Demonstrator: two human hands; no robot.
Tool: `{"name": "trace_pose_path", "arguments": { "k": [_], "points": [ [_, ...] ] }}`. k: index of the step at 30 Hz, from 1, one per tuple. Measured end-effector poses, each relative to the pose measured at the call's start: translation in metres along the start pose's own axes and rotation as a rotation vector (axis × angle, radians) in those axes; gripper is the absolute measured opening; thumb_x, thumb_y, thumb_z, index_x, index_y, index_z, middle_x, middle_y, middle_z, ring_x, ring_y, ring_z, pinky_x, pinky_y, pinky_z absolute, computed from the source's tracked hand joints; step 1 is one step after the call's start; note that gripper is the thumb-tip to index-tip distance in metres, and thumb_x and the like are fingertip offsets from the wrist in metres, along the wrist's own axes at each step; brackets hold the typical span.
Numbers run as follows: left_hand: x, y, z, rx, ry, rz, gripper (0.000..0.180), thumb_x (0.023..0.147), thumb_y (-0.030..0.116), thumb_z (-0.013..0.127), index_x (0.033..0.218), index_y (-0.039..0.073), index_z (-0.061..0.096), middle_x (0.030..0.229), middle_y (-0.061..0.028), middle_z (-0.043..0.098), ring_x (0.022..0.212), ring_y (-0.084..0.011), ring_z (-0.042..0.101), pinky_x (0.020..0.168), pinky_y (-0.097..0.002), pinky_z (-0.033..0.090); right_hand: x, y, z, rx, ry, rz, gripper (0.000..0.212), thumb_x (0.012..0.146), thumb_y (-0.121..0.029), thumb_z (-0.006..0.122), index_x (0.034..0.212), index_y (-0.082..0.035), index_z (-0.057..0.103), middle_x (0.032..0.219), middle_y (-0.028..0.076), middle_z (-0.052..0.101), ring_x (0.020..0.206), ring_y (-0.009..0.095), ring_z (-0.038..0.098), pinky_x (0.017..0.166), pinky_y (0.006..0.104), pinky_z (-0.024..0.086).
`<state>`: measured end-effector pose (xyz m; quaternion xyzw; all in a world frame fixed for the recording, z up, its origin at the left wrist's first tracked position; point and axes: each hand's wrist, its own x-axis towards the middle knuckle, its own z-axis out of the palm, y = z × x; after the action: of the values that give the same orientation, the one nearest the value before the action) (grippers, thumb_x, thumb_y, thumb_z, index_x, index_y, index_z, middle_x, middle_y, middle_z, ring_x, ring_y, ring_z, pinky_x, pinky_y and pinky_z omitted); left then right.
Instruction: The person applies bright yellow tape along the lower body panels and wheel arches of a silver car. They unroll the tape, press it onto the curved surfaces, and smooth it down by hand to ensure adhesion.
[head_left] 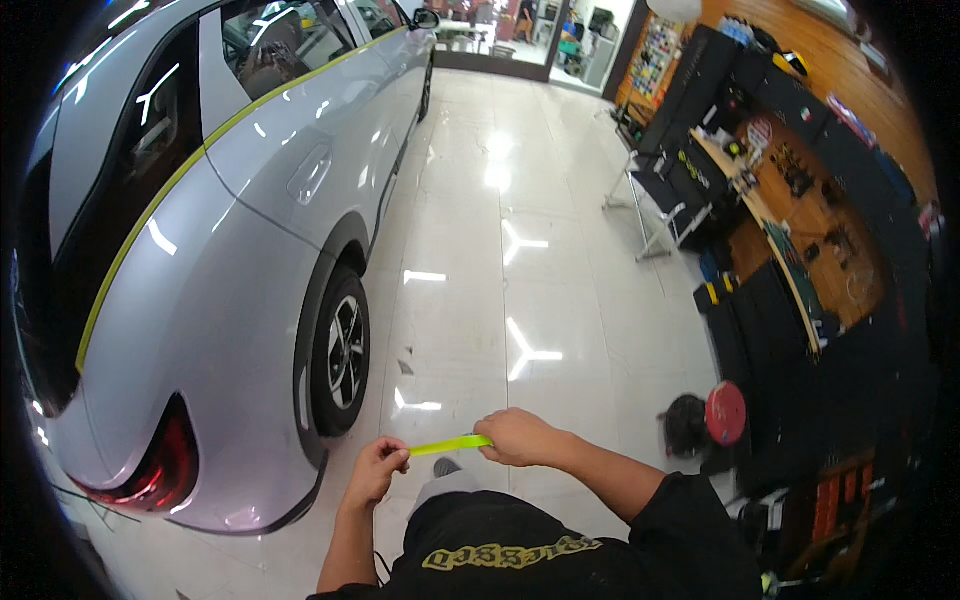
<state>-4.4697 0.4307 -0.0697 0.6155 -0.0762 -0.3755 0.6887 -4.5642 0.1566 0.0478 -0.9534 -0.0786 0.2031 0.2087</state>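
Observation:
Between my hands stretches a short strip of bright yellow-green tape (443, 446), held level in front of my body. My left hand (376, 468) pinches its left end between thumb and fingers. At the other end my right hand (520, 438) is closed around the tape; whether a roll sits inside the fist is hidden. To my left stands a silver car (260, 230), apart from both hands. A line of yellow-green tape (160, 205) runs along the car's body just under the side windows, down toward the rear.
The car's rear wheel (345, 350) and red tail light (170, 465) are close on my left. A pale tiled floor (560, 330) stretches ahead. On the right are a folding chair (665, 200), a red round stool (725, 412) and a cluttered workbench (790, 270). Glass doors (555, 40) stand far ahead.

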Motion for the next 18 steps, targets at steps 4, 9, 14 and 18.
{"name": "trace_pose_path", "arguments": {
  "k": [4, 9, 14, 18],
  "points": [
    [0.05, 0.027, -0.002, -0.032, 0.332, 0.093, 0.009, 0.092, 0.008, 0.065, 0.095, 0.0, 0.064, 0.077, -0.0052, 0.063, 0.07, -0.0132, 0.059, 0.067, -0.0275, 0.049, 0.08, 0.063, -0.055, -0.196, 0.02, -0.233, 0.02, 0.084, -0.022, 0.066, 0.094, -0.004, 0.066, 0.085, 0.016, 0.068, 0.083, 0.038, 0.065, 0.078, 0.0495, 0.053],
    [0.079, 0.056, 0.032, -0.046, 0.623, 0.091, 0.017, 0.095, 0.016, 0.065, 0.1, 0.0, 0.065, 0.08, -0.0045, 0.064, 0.073, -0.0121, 0.059, 0.068, -0.0285, 0.049, 0.161, 0.1, -0.152, -0.28, -0.135, -0.381, 0.018, 0.083, -0.022, 0.069, 0.095, -0.009, 0.068, 0.084, 0.014, 0.068, 0.084, 0.036, 0.064, 0.077, 0.0479, 0.053],
    [0.139, 0.005, 0.081, -0.436, 0.968, 0.284, 0.014, 0.095, 0.012, 0.064, 0.104, 0.001, 0.064, 0.08, -0.0026, 0.062, 0.071, -0.0108, 0.057, 0.067, -0.0273, 0.048, 0.233, 0.114, -0.199, -0.375, -0.325, -0.561, 0.023, 0.083, -0.017, 0.072, 0.103, -0.005, 0.07, 0.089, 0.018, 0.068, 0.087, 0.034, 0.065, 0.078, 0.0428, 0.052],
    [0.125, -0.036, 0.087, -0.497, 1.455, 0.043, 0.009, 0.095, 0.011, 0.063, 0.101, 0.003, 0.064, 0.081, -0.001, 0.06, 0.071, -0.0113, 0.056, 0.066, -0.0267, 0.048, 0.288, 0.044, -0.163, -0.506, -0.565, -0.692, 0.034, 0.086, -0.02, 0.071, 0.117, -0.006, 0.067, 0.104, 0.02, 0.07, 0.096, 0.035, 0.067, 0.084, 0.0412, 0.052]
  ]
}}
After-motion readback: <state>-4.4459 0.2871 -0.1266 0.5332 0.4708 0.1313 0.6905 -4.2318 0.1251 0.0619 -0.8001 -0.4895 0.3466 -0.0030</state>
